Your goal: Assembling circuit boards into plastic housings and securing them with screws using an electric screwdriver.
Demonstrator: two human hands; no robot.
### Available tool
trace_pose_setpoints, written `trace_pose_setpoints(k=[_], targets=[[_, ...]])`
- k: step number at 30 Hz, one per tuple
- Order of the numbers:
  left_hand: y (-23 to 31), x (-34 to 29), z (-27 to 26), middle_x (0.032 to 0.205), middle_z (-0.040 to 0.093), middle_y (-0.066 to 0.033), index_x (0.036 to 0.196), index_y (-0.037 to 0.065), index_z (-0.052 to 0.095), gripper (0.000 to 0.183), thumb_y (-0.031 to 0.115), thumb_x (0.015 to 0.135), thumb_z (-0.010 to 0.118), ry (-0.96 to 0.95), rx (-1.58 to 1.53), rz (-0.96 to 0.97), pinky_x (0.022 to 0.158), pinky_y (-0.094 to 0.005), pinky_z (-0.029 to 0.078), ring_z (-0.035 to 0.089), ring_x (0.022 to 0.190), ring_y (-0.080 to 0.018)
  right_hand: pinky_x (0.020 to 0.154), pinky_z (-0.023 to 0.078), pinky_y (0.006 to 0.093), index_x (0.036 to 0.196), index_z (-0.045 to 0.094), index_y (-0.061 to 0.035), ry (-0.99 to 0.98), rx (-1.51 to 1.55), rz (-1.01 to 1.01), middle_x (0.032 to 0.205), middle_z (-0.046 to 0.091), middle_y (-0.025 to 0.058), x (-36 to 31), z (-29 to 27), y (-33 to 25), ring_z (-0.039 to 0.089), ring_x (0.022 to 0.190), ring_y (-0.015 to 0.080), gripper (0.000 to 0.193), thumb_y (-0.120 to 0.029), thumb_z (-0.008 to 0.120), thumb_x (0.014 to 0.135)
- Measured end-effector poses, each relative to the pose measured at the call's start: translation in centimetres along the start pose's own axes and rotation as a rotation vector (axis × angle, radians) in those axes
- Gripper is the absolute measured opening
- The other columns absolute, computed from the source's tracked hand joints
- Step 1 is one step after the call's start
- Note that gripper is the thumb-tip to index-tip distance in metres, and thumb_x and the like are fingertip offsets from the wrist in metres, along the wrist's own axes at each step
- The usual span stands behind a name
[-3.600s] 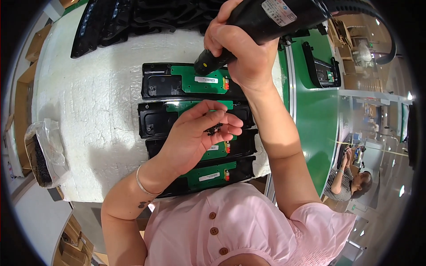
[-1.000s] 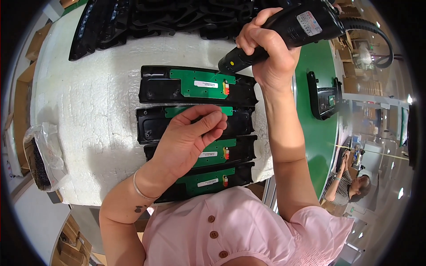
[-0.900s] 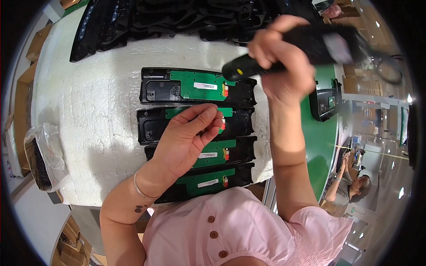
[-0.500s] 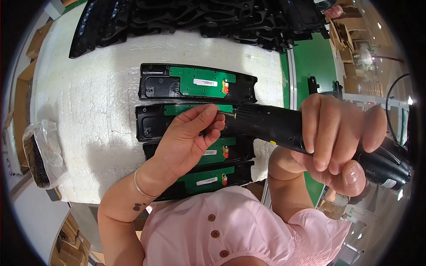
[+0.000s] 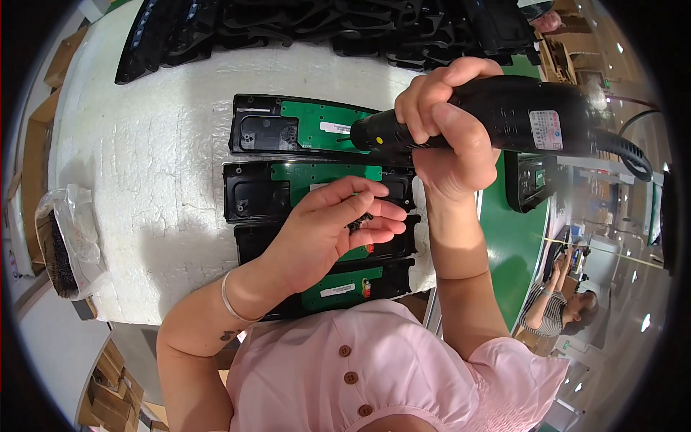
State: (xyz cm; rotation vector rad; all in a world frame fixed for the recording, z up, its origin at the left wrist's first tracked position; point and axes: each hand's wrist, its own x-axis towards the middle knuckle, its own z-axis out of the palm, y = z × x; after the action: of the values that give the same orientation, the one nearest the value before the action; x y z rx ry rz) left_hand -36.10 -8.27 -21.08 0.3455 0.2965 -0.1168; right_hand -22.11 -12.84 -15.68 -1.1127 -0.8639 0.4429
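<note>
My right hand [image 5: 453, 126] is wrapped around a black electric screwdriver [image 5: 533, 108], held nearly level. Its thin bit points left over the green circuit board [image 5: 306, 119] in the farthest black plastic panel [image 5: 259, 133]; whether the tip touches a screw there, I cannot tell. Small black screws [image 5: 358, 222] lie in the curled fingers of my left hand [image 5: 317, 227], thumb near the index finger. That hand hovers above the second panel [image 5: 241, 194] and hides part of it and of the third panel [image 5: 252, 237]. The nearest panel [image 5: 392, 281] shows another board.
Dark plastic parts [image 5: 288, 29] are heaped along the back of the white foam-topped table [image 5: 151, 165]. At left sits a clear bag [image 5: 75, 223] of tiny black pieces. A black housing [image 5: 529, 180] rests on the green surface [image 5: 504, 237]; beyond is another person [image 5: 547, 309].
The screwdriver has gone from my left fingertips at the second panel to the farthest panel's board. My left fingers have loosened, exposing the screws, and the hand has shifted slightly right.
</note>
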Motion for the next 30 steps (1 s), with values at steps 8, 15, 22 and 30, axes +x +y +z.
trace_pose_setpoints(k=[8,15,22,30], targets=[[0.1,-0.2,-0.1,0.088,0.06,-0.0062,0.097,0.002,0.057,0.019,0.018,0.087,0.05,0.07,0.144,0.023,0.07,-0.0227,0.048,0.058,0.081,-0.0131,0.048,0.036,0.0284,0.084,0.041,-0.0041,-0.11,-0.133,0.043,0.055,0.04,0.005,0.5,0.3,0.3,0.036,0.044,0.0121,0.02,-0.003,0.044,0.064],[0.1,0.1,-0.6,0.086,0.06,-0.0053,0.094,0.001,0.058,0.016,0.013,0.083,0.057,0.178,-0.115,0.077,0.072,-0.0219,0.048,0.057,0.078,-0.012,0.047,0.038,0.025,0.083,0.044,-0.0014,-0.122,-0.104,-0.046,0.058,0.045,0.0049,0.4,0.1,0.1,0.041,0.046,0.0113,0.021,0.002,0.047,0.063],[0.2,0.3,-1.2,0.086,0.059,-0.0051,0.094,0.003,0.058,0.015,0.011,0.081,0.059,0.193,-0.297,0.164,0.069,-0.0205,0.048,0.057,0.077,-0.0112,0.053,0.036,0.0198,0.084,0.042,-0.0101,-0.329,0.217,-0.148,0.056,0.045,-0.0066,-0.9,-0.5,-7.4,0.046,0.05,0.0054,0.024,-0.004,0.051,0.063],[-0.1,0.1,-1.6,0.085,0.059,-0.0039,0.091,0.003,0.059,0.015,0.015,0.082,0.058,0.076,-0.271,0.091,0.067,-0.0195,0.048,0.056,0.075,-0.01,0.05,0.038,0.0157,0.081,0.041,-0.0111,-0.201,0.174,-0.158,0.052,0.046,-0.0071,-2.4,-0.3,-7.6,0.048,0.047,0.0039,0.023,-0.006,0.052,0.063]])
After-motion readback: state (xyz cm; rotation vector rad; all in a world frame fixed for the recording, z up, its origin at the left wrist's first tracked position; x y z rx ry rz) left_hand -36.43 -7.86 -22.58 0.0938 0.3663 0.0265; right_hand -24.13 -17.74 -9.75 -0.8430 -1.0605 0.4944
